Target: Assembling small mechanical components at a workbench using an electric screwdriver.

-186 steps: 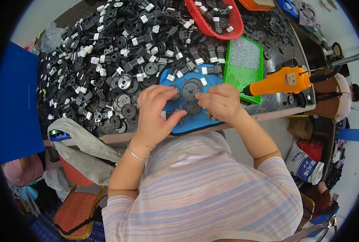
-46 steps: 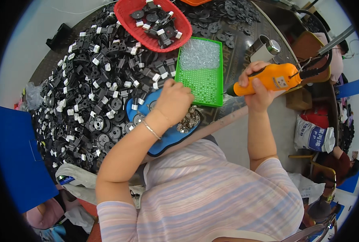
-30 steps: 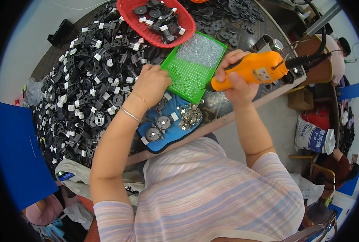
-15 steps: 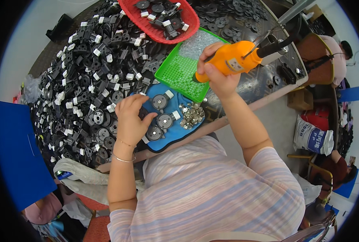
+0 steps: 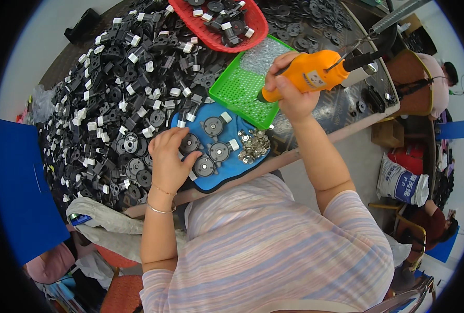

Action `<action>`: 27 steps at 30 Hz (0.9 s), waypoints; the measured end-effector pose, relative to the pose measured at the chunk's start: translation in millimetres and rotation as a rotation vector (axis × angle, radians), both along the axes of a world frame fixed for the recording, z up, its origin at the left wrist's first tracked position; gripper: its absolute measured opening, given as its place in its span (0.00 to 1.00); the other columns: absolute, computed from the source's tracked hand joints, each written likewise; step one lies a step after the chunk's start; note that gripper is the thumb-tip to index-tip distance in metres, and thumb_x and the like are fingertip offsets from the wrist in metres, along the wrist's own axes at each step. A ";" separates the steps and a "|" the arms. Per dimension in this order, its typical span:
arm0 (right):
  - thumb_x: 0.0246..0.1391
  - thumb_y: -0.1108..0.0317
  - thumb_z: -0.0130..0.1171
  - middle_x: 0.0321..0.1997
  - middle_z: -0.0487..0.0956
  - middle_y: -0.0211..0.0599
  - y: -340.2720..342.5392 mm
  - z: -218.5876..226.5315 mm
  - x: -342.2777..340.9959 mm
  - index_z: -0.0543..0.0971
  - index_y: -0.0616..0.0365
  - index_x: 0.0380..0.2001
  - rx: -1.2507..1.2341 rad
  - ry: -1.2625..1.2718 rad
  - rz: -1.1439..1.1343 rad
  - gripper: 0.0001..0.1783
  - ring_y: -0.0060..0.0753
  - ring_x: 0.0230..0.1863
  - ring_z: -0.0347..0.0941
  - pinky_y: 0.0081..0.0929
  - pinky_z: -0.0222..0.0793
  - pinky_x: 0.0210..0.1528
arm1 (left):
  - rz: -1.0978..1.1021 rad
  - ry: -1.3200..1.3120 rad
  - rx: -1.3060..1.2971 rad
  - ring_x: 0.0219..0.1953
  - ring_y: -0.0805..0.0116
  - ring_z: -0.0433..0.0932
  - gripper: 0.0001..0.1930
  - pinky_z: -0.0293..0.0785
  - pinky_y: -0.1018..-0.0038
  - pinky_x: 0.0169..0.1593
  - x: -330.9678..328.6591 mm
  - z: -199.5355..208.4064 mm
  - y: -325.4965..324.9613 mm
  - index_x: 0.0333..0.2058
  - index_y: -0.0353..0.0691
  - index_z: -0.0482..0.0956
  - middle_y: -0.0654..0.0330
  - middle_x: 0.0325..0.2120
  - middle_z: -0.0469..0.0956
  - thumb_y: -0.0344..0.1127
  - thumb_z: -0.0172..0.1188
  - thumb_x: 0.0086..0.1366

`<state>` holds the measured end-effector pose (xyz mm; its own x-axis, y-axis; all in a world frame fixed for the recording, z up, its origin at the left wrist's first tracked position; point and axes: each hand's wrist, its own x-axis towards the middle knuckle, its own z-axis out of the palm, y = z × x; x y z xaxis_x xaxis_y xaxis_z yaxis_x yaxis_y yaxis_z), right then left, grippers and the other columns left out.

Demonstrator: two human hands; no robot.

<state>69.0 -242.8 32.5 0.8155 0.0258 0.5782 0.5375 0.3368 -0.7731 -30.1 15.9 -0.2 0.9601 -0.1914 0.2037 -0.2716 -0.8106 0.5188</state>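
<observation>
My right hand [image 5: 298,99] is wrapped round an orange electric screwdriver [image 5: 315,73], its dark tip over a green perforated tray [image 5: 237,88] with small silvery pieces heaped at its far end. My left hand [image 5: 170,159] has thumb and fingers apart, bracketing a round black part [image 5: 191,143] on a blue cloth [image 5: 208,183]. Three more round black parts, two with white tabs showing, lie beside it: the upper part [image 5: 212,126], the middle part [image 5: 219,152] and the lower part [image 5: 204,166]. Right of them is a pile of small shiny metal pieces [image 5: 254,146].
A large heap of black parts with white ends [image 5: 122,88] covers the table's left side. A red basket [image 5: 211,39] of similar parts stands beyond the tray. Black discs [image 5: 315,21] lie at the far right. A coiled spring [image 5: 401,15] hangs above the screwdriver.
My left hand has drawn back slightly from the round black part, leaving more of it showing. The whole view has shifted a little; my right hand still holds the screwdriver over the tray.
</observation>
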 end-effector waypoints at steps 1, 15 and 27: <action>0.48 0.77 0.57 0.35 0.71 0.43 0.3 0.5 -0.3 0.68 0.65 0.38 0.000 0.000 0.003 0.13 0.30 0.26 0.72 0.24 0.70 0.30 | 0.000 -0.003 -0.001 0.48 0.58 0.70 0.28 0.57 0.63 0.54 -1.1 -0.6 1.2 0.45 0.41 0.75 0.59 0.44 0.74 0.36 0.71 0.41; 0.48 0.77 0.56 0.32 0.71 0.43 5.6 26.9 -9.6 0.68 0.63 0.39 0.143 -0.032 0.077 0.14 0.29 0.26 0.71 0.24 0.69 0.30 | 0.010 -0.052 -0.031 0.47 0.58 0.70 0.26 0.57 0.62 0.53 0.8 -1.3 -7.0 0.45 0.40 0.75 0.58 0.42 0.75 0.38 0.70 0.45; 0.46 0.77 0.59 0.33 0.69 0.40 68.4 11.6 -22.5 0.67 0.63 0.38 0.010 0.041 0.189 0.15 0.27 0.26 0.72 0.22 0.70 0.28 | -0.019 0.033 0.073 0.42 0.62 0.72 0.20 0.58 0.61 0.52 37.6 -2.1 -45.4 0.36 0.42 0.81 0.63 0.33 0.78 0.42 0.71 0.42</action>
<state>46.5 -174.5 44.1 0.8197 0.1754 0.5452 0.4318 0.4361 -0.7895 7.5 -29.5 -2.2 0.9621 -0.2233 0.1567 -0.2714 -0.8414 0.4673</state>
